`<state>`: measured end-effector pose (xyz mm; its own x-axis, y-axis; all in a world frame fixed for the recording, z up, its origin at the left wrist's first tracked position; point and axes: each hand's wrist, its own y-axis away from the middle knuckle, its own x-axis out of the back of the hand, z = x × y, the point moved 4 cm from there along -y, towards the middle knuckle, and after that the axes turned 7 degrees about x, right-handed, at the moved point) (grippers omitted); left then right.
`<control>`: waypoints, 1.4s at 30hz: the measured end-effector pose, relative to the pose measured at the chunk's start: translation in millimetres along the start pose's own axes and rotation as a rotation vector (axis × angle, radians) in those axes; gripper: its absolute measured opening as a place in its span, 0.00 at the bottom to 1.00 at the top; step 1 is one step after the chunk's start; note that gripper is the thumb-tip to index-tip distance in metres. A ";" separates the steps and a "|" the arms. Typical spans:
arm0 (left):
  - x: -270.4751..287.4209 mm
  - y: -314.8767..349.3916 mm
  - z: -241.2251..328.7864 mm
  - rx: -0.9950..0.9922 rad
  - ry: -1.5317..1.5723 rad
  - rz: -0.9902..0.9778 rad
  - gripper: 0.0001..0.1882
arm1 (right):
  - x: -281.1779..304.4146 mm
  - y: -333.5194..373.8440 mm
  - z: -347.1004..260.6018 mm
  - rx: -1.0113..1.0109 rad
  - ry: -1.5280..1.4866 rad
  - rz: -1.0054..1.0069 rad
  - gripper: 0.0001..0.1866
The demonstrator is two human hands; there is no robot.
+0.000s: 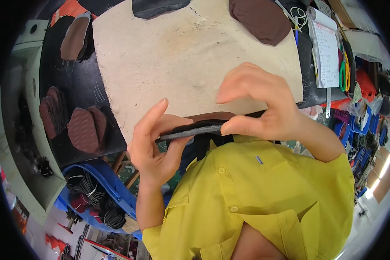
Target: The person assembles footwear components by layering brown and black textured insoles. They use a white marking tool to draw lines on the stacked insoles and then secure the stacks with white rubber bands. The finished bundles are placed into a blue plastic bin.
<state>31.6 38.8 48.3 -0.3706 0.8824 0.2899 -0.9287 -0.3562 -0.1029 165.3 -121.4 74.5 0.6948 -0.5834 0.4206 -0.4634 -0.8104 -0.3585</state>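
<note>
Close in front of my yellow shirt, a thin layered stack of brown, black and grey padded pieces (199,129) is held edge-on. My left hand (158,143) grips its left end, with fingers behind and the thumb side pointing up. At the other end, the thumb of my right hand (264,102) rests against the stack's edge. The right fingers are bent and raised well apart from that thumb, slightly blurred, above the pale board (173,60). The far side of the stack is mostly hidden.
Brown sole-shaped pieces (86,130) lie on the black tabletop at left. More dark brown pieces (262,21) and a black piece (158,6) lie on the board's far edge. A notebook (325,52) and green-and-orange scissors (345,71) sit at right. A blue bin (130,201) stands lower left.
</note>
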 end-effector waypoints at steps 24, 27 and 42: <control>24.0 34.8 6.2 -0.328 -0.318 0.171 0.14 | -20.0 -32.9 16.2 0.159 0.382 0.016 0.17; 21.2 33.9 10.3 -0.293 -0.232 0.149 0.14 | -36.9 -29.8 -22.8 0.143 0.067 -0.264 0.21; 24.4 40.9 21.0 0.348 -0.177 0.151 0.07 | -30.4 -22.3 -22.1 -0.292 -0.287 -0.105 0.06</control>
<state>-15.2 39.3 71.1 -0.4665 0.7563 0.4587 -0.7931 -0.5872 0.1617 142.3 -86.8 88.1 0.8526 -0.4913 0.1781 -0.4895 -0.8701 -0.0573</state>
